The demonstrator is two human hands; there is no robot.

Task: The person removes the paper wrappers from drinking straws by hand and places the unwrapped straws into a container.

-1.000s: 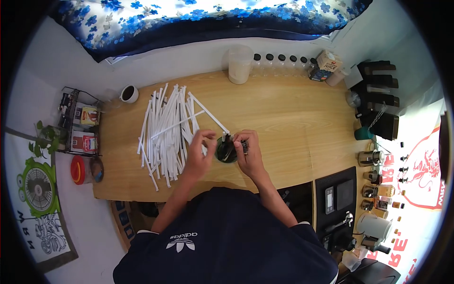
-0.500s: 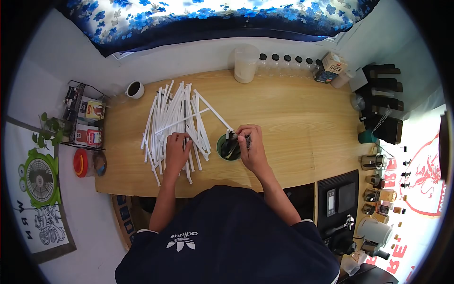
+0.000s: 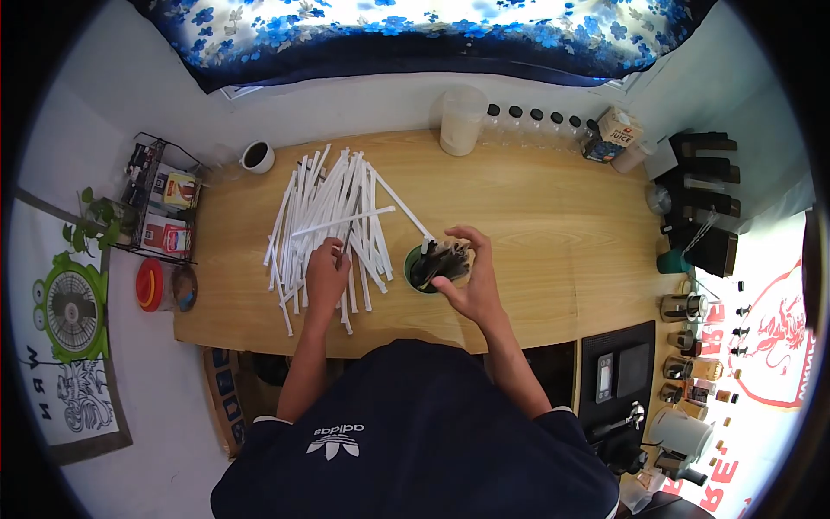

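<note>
A pile of white paper-wrapped straws covers the left middle of the table. Over its near edge, my left hand has its fingers closed on a thin dark straw that stands up from the fingertips. To the right stands a green cup, from which a bundle of dark straws leans right. My right hand is beside the bundle, thumb and fingers spread apart around its ends. A single wrapped straw runs from the pile toward the cup.
A black-filled white mug and a plastic pitcher stand at the back, with several clear bottles and a juice carton. A wire rack is left; a black mat with a scale lies right.
My right hand has opened its fingers and moved slightly right; the dark straws now tilt toward it. The left hand stays at the pile. The whole view has shifted a little.
</note>
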